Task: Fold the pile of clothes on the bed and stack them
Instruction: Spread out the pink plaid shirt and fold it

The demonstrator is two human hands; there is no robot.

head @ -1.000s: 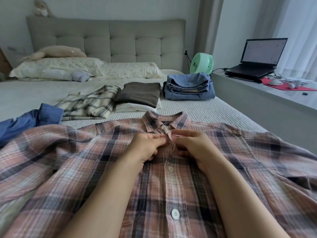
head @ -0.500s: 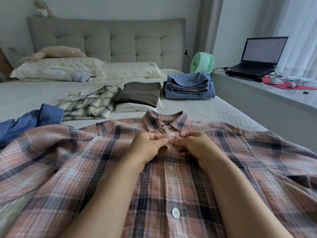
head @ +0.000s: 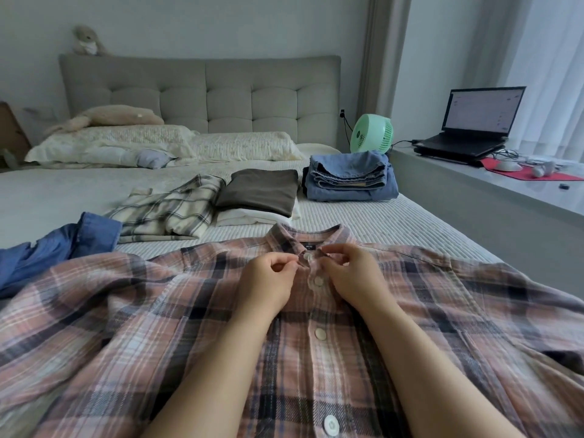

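A pink plaid shirt [head: 158, 311] lies spread front-up across the near part of the bed [head: 395, 222], its buttons fastened up the middle. My left hand [head: 268, 279] pinches the collar edge just left of the top button. My right hand [head: 350, 273] pinches the collar edge on the other side. Further up the bed lie a folded cream plaid shirt [head: 170, 210], a folded brown top on a white one [head: 262, 191], and a stack of folded blue jeans [head: 347, 178]. A crumpled blue denim garment [head: 53, 248] lies at the left.
Pillows [head: 158, 143] and a plush toy [head: 117, 116] lie by the grey headboard. A green fan [head: 373, 134] stands at the bed's far right corner. On the ledge at the right stand an open laptop [head: 474, 128] and a red mat with a mouse [head: 521, 172].
Both hands have moved up from the second button to the collar and now pinch the fabric on either side of the top button. The view has tilted slightly.
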